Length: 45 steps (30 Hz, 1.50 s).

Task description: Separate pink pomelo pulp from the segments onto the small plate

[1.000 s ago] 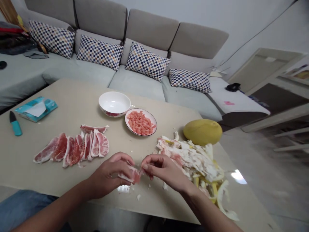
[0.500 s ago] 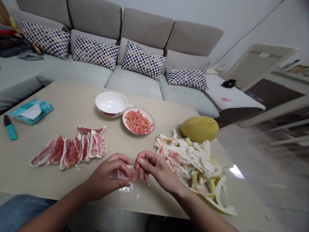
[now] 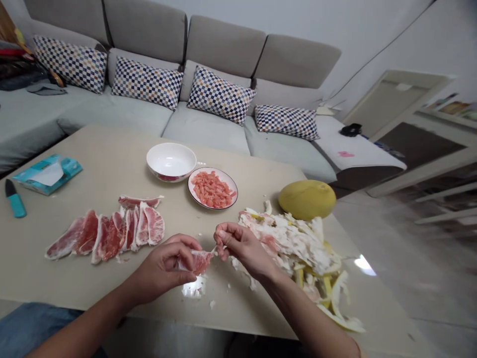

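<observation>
My left hand (image 3: 167, 263) is closed around a pink pomelo segment (image 3: 201, 261), held just above the table near its front edge. Thumb and fingers of my right hand (image 3: 238, 246) pinch a thin white strip of membrane (image 3: 213, 250) at the segment's right tip. Left of my hands lies a row of pomelo segments (image 3: 112, 233) with pale skins on. Beyond them, a plate (image 3: 231, 197) bears small pieces of pink pulp (image 3: 212, 189). To the right of my right hand is a heap of white and yellow peel (image 3: 298, 248).
A white bowl (image 3: 171, 159) stands beside the plate. An uncut pomelo (image 3: 307, 199) sits behind the peel heap. On the table's left are a tissue pack (image 3: 48, 173) and a knife with a turquoise handle (image 3: 17, 204). A grey sofa (image 3: 208, 129) runs behind the table.
My right hand has moved slightly up and right from the segment, and a strip of membrane now stretches between them. The segment has tilted, showing more pink in my left hand.
</observation>
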Each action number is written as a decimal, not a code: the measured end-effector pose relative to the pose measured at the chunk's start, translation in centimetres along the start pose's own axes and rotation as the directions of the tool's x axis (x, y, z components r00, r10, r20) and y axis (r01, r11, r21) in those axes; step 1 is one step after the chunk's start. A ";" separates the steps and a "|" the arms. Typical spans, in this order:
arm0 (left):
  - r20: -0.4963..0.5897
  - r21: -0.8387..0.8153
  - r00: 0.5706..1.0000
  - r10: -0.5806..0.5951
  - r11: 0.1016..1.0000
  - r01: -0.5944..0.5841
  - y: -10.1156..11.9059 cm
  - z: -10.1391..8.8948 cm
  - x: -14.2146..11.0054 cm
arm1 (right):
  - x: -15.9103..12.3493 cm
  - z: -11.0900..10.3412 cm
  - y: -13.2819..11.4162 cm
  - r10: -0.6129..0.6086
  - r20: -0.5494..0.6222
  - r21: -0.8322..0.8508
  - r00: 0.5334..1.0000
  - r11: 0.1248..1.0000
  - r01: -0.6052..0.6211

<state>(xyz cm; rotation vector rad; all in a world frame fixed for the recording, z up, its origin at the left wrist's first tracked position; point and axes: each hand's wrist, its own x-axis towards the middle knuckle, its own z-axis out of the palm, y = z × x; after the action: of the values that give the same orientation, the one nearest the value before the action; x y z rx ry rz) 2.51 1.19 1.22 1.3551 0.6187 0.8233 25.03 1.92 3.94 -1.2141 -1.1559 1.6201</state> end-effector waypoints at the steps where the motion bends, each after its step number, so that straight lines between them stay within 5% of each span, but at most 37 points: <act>1: -0.012 -0.062 1.000 -0.004 0.998 0.003 -0.1 0.0 0.0 | 0.0 -0.1 -0.1 -0.006 -0.003 -0.012 1.000 1.000 0.006; 8: -0.119 -0.442 0.986 -0.114 0.896 0.050 0.1 -0.5 0.4 | -1.6 0.1 -1.2 -0.018 0.020 -0.111 1.000 0.994 0.021; 18: -0.150 -0.339 0.975 -0.163 0.935 0.104 0.5 0.0 0.3 | -1.8 2.7 -1.0 -0.211 -0.050 -0.507 0.976 0.847 0.157; 27: -0.205 -0.103 0.979 -0.022 0.995 0.001 0.1 0.3 0.4 | -1.4 3.3 -1.0 -0.244 -0.094 -0.515 0.965 0.842 0.163; 33: -0.152 -0.271 0.969 -0.197 0.951 0.151 0.5 0.3 0.3 | -1.8 3.9 -1.0 -0.328 -0.084 -0.534 0.941 0.812 0.235; 39: -0.179 -0.475 0.950 -0.256 0.868 0.145 -0.3 0.8 0.1 | -1.8 4.5 -1.1 -0.475 -0.073 -0.646 0.877 0.693 0.321; 45: -0.315 -0.549 0.909 -0.272 0.834 0.059 -0.4 2.0 0.1 | -0.8 5.3 0.1 -0.622 -0.052 -0.779 0.782 0.515 0.358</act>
<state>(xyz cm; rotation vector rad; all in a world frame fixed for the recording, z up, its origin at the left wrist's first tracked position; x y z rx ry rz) 4.22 0.09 1.06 0.6215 0.7334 1.0317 20.04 0.00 4.73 -1.3682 -1.8125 0.4331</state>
